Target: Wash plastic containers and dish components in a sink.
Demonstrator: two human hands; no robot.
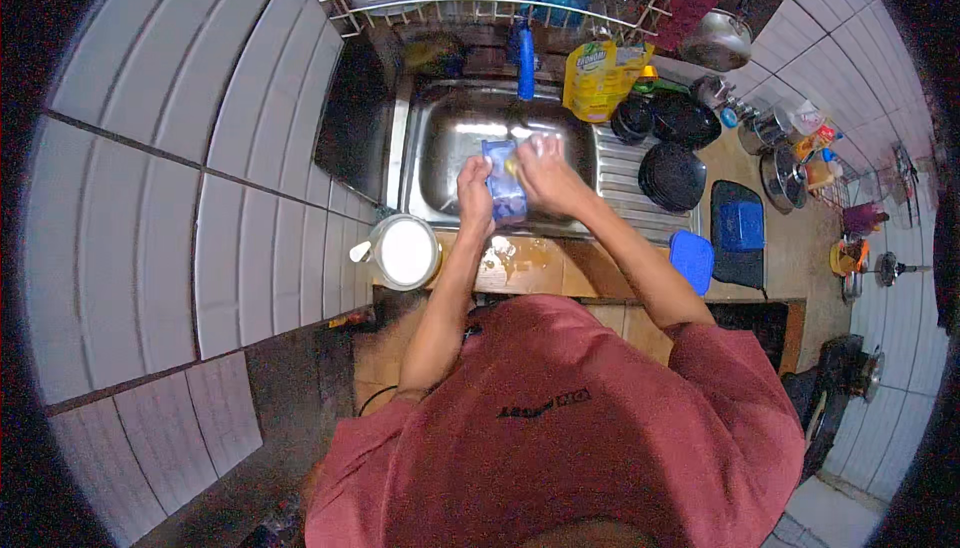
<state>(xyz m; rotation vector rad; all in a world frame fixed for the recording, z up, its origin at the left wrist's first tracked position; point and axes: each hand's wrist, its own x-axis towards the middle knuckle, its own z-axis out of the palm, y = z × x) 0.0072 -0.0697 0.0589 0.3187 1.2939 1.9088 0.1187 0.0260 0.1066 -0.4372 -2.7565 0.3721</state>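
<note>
My left hand [475, 189] grips a blue, translucent plastic container [505, 186] by its left side, over the front of a stainless steel sink [442, 158]. Against the container's right side, my right hand [551, 175] holds a small yellow thing, probably a sponge [512, 166]. That hand is blurred and its fingers hide most of the yellow thing. Above the basin hangs a blue-covered tap [526, 67]. Wet patches shine on the counter edge [517, 266] below my wrists.
Left of my left forearm stands a jug [406, 251] with a white top. Black bowls [673, 176] and a yellow pouch [596, 82] occupy the drainboard. Blue lids [691, 261] lie right of my right arm. A wire dish rack [487, 11] overhangs the back.
</note>
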